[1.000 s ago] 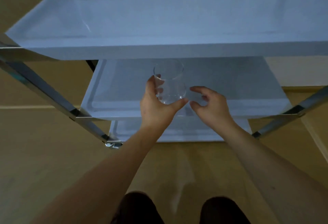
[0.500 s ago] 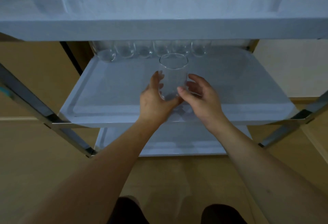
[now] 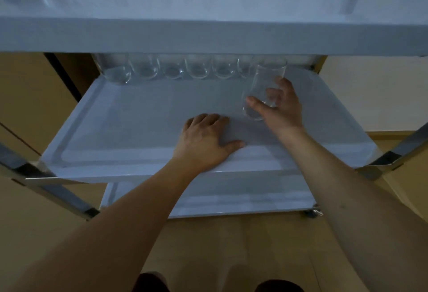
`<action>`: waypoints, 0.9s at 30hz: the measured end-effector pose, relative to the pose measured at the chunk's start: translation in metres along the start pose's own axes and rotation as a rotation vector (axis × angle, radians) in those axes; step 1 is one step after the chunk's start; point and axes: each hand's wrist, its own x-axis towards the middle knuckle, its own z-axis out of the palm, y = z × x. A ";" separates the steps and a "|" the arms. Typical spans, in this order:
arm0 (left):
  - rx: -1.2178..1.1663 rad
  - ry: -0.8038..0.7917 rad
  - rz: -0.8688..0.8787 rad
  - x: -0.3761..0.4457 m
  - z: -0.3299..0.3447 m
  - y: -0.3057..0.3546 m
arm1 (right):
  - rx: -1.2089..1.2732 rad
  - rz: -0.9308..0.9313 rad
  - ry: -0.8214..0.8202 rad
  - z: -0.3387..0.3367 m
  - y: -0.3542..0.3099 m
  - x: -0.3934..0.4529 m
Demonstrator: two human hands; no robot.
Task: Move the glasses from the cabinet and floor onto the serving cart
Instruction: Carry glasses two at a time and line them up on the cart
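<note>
Serving cart (image 3: 208,37), no readable labels. Middle shelf (image 3: 139,118) carries a row of glasses (image 3: 171,69) along the back. Left hand (image 3: 206,141) flat, fingers spread on the shelf. Right hand (image 3: 281,109) fingers curl around a clear glass (image 3: 264,88) above the shelf's right side.

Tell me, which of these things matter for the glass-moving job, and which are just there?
Job:
glass held in right hand
row of glasses at the back
middle shelf, left hand resting on it
top shelf

Just there:
wooden floor
bottom shelf
</note>
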 end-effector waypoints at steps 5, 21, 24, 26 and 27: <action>0.054 -0.012 0.036 0.002 0.003 -0.007 | 0.062 -0.014 0.102 0.008 0.020 0.050; 0.018 0.025 0.027 0.001 0.005 -0.005 | -0.355 0.128 0.210 0.014 0.043 0.126; 0.003 0.034 0.026 0.001 0.005 -0.005 | -0.428 0.155 0.170 0.018 0.043 0.127; -0.009 0.041 0.028 0.000 0.005 -0.006 | -0.464 0.172 0.154 0.019 0.042 0.125; -0.014 0.043 0.031 -0.001 0.006 -0.006 | -0.472 0.181 0.155 0.019 0.041 0.123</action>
